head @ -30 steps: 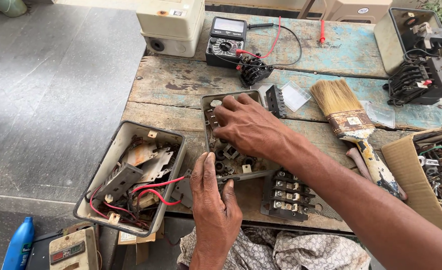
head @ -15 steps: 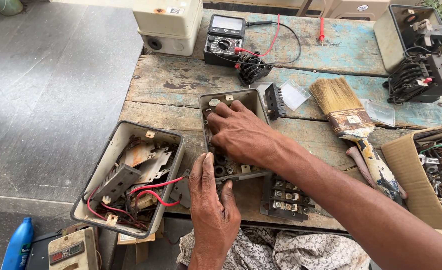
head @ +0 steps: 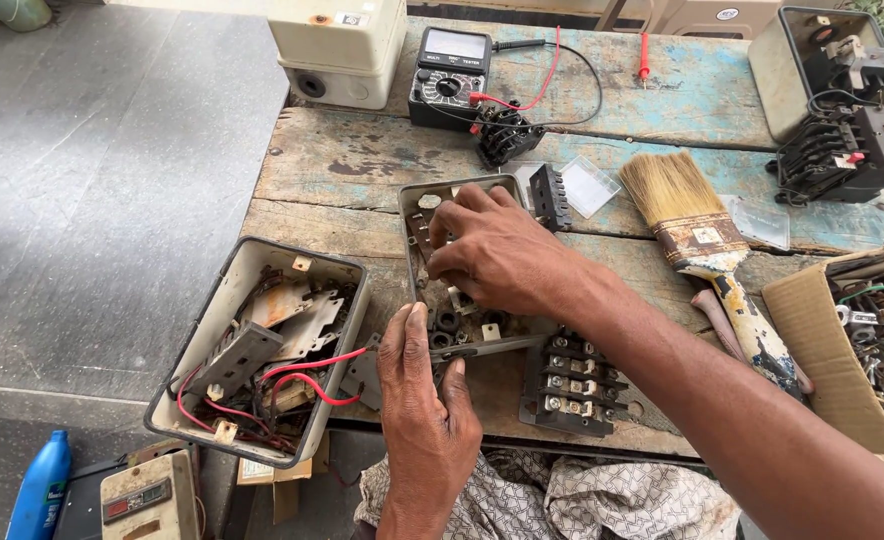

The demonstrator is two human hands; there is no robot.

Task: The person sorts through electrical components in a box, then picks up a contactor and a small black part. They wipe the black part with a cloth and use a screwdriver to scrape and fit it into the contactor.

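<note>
Grey metal box (head: 414, 200) under right hand (head: 502, 255), fingers curled inside; left hand (head: 424, 400) fingers clamped on its near edge.

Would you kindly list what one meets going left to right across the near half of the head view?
Blue bottle → open grey box of red wires → left hand → right hand, reaching into the open metal housing → black terminal block → paintbrush → cardboard box of parts.

We see rough, weathered wood table (head: 362, 160) with flaking blue paint; dull grey metal box (head: 422, 215); at 3 o'clock, bristle paintbrush (head: 697, 225); matt black plastic block (head: 572, 385).
</note>
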